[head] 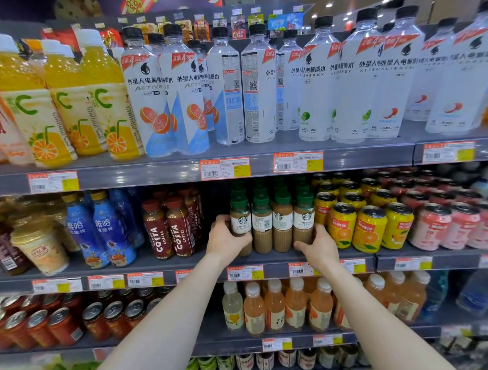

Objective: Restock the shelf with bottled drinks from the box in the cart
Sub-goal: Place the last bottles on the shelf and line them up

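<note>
Fingers of left hand curl round the leftmost Starbucks latte bottle, thumb side wrapped low on its body. Firm grip, bottle upright.

Right hand: fingers curl round the outer side of the rightmost Starbucks latte bottle, thumb across the front near its base. Also gripping.

Both bottles stand in the front row of four green-capped latte bottles on the middle shelf, touching their neighbours; two middle latte bottles sit between the hands. More green caps line up behind them, deeper in.

Neighbours on the same shelf: Costa coffee bottles just to the left, with a small gap between them and the left hand; yellow orange-drink cans just beside the right hand, pink cans further right.

Shelf above: Alienergy electrolyte water bottles, orange juice bottles at left. Shelf below: pale orange drink bottles with white caps, dark red cans at left.

Price tags are clipped along the shelf edges.
</note>
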A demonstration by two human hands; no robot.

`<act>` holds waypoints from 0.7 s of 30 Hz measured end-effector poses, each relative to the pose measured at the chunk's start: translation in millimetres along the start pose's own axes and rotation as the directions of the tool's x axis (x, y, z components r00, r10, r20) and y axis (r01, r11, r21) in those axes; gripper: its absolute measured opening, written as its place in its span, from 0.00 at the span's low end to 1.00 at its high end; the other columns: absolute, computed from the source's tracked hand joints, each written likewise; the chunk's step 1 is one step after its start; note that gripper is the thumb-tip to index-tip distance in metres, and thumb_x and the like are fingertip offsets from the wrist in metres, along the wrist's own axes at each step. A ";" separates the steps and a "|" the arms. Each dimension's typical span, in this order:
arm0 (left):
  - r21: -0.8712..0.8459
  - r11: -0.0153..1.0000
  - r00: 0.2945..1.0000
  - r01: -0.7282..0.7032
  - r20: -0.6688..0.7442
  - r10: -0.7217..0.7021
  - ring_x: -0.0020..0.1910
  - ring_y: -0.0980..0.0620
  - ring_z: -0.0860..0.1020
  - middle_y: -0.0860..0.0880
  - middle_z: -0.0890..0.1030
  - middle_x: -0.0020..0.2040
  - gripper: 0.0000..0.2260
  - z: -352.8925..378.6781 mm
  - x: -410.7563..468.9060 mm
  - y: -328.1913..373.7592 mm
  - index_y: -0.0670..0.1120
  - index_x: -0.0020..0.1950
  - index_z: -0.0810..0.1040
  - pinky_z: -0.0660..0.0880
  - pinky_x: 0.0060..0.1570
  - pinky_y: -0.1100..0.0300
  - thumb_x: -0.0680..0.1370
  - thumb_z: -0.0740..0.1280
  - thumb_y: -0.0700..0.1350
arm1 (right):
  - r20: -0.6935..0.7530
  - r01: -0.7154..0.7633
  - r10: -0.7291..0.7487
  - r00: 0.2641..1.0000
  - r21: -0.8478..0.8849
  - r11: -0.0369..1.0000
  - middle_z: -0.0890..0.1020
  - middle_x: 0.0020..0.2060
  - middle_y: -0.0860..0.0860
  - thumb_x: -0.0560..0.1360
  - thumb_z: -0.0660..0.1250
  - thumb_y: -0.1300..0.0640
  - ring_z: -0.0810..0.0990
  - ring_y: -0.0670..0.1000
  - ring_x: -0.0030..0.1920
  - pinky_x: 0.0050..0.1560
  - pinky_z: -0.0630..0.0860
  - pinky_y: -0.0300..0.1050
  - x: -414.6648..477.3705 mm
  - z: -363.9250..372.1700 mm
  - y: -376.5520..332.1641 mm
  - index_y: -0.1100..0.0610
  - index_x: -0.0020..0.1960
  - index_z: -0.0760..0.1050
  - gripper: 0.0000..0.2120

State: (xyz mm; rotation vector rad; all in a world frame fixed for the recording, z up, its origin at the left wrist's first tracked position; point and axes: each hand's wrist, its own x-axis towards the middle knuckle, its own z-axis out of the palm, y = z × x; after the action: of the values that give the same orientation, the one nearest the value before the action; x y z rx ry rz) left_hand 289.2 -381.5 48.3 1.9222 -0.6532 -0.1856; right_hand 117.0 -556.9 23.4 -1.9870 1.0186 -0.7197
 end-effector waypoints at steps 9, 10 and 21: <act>0.029 0.999 0.999 -0.032 -0.011 0.032 0.54 0.55 0.79 0.58 0.79 0.50 0.26 -1.6 1.5 -3.3 0.47 0.64 0.76 0.71 0.44 0.67 0.70 0.81 0.50 | 0.006 0.006 -0.006 1.000 0.011 1.000 0.79 0.66 0.55 0.73 0.76 0.56 0.77 0.58 0.65 0.62 0.75 0.51 1.7 0.3 2.1 0.57 0.72 0.69 0.30; 0.032 0.999 1.000 -0.030 -0.008 0.030 0.54 0.55 0.79 0.58 0.79 0.51 0.26 -1.8 1.8 -3.8 0.47 0.64 0.76 0.71 0.44 0.67 0.70 0.81 0.50 | 0.004 0.006 -0.006 1.000 0.012 1.000 0.79 0.66 0.55 0.73 0.76 0.56 0.77 0.58 0.65 0.62 0.75 0.51 1.8 0.9 2.5 0.57 0.72 0.69 0.30; 0.379 0.831 0.831 -0.406 -0.226 0.509 0.61 0.48 0.76 0.48 0.78 0.61 0.26 -23.1 0.2 59.7 0.50 0.66 0.76 0.71 0.64 0.50 0.72 0.74 0.58 | -0.025 0.037 -0.039 0.999 -0.054 0.998 0.79 0.64 0.55 0.73 0.76 0.55 0.78 0.58 0.64 0.61 0.75 0.52 3.1 4.4 4.2 0.57 0.70 0.70 0.28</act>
State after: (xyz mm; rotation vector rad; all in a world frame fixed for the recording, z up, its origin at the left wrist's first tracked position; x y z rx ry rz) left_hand 277.5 -381.2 111.2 1.9659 -0.9498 0.5660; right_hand 120.2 -559.5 17.9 -2.0529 1.0280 -0.7479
